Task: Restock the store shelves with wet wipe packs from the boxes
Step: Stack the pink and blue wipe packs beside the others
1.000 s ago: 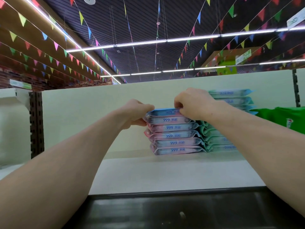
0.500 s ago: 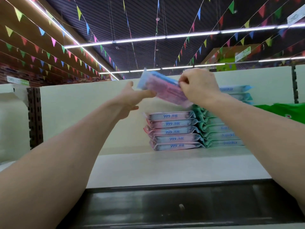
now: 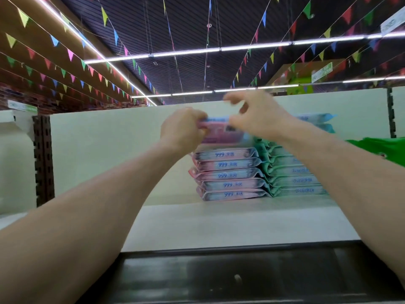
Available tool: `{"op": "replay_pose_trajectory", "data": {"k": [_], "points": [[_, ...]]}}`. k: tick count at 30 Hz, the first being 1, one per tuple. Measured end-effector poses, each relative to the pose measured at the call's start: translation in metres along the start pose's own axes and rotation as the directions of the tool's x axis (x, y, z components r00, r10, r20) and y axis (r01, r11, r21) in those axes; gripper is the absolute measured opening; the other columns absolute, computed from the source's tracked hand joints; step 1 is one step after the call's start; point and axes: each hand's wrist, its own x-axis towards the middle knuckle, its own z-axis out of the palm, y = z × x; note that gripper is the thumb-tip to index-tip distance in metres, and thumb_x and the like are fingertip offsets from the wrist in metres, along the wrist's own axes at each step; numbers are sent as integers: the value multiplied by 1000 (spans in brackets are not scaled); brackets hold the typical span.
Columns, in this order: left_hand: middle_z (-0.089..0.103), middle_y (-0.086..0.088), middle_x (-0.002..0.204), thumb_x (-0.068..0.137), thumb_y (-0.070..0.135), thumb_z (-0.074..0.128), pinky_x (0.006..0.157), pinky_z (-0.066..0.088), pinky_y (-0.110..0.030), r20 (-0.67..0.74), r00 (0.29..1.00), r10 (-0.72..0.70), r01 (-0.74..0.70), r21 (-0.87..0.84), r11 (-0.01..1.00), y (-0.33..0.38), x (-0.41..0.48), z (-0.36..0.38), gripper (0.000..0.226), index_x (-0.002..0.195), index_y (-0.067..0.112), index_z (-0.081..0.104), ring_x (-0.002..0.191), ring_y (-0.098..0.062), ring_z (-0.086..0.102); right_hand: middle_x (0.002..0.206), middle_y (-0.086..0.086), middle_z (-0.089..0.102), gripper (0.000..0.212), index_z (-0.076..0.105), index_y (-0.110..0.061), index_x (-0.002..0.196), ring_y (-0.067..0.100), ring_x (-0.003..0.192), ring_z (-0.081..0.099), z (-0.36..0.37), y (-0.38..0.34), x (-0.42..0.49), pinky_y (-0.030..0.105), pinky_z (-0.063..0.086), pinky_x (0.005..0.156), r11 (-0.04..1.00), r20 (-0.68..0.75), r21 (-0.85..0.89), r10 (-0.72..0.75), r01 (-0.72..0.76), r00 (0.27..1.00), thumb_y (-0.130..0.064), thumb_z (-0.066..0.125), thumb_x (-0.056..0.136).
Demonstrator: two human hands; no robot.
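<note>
Fingers of the left hand [image 3: 183, 128] gripped the left end of a pink-and-blue plastic wet wipe pack [image 3: 221, 134], held just above the pink stack of packs [image 3: 228, 174] on the white shelf [image 3: 219, 222]. The blurred right hand [image 3: 257, 119] hovered at the pack's right end, fingers loosely spread; contact unclear.

Strings of coloured pennant flags [image 3: 70, 54] under dark slatted ceiling [image 3: 197, 18]. Long light strips [image 3: 254, 46] lit. Green hanging sign [image 3: 322, 72] far right. Green bag-like item [image 3: 381, 150] at right edge, blurred. Dark slotted upright [image 3: 43, 159] at left.
</note>
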Motion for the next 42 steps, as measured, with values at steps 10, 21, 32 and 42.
{"op": "replay_pose_trajectory", "data": {"k": [10,21,32,42], "points": [[54,-3,134,95,22,57,87,44,-31,461,860,-218,370,-270,889,0,-5,-12,43,137,16,53,110,-18,51,114,-2,64,24,66,-21,113,20,102,57,15,16,-3,31,47,83,923,236,-385,93,5,967,-18,60,89],[63,-19,111,94,16,62,68,61,-33,644,670,-370,709,-407,576,-4,-10,-11,25,111,-2,58,82,-25,71,115,0,62,31,59,-21,119,22,102,57,19,19,-2,33,49,81,877,277,-478,93,53,956,-10,56,90],[67,-11,95,93,3,56,71,60,-33,448,856,-259,403,-263,877,8,-22,7,43,135,10,54,78,-26,70,112,3,60,26,59,-17,114,20,95,52,17,20,-3,30,43,76,896,284,-442,94,43,954,-8,56,90],[48,-2,103,93,19,49,71,42,-34,238,971,16,-85,281,956,15,-17,16,34,121,29,64,100,-24,49,99,-4,50,10,58,-23,98,18,92,52,22,13,-3,31,41,71,879,294,-455,-3,143,956,-18,58,90]]}}
